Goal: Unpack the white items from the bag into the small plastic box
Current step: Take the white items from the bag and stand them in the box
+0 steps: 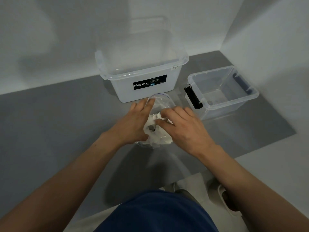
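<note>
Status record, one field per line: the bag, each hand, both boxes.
bag: clear zip bag lying on the grey mat, mouth open toward the boxes, white items inside
left hand: holds the bag's left side
right hand: thumb and forefinger pinch a white item inside the bag
small plastic box: right of the bag, no lid on it, black latches, no white items visible inside
Megabox box: behind the bag, no lid on it
</note>
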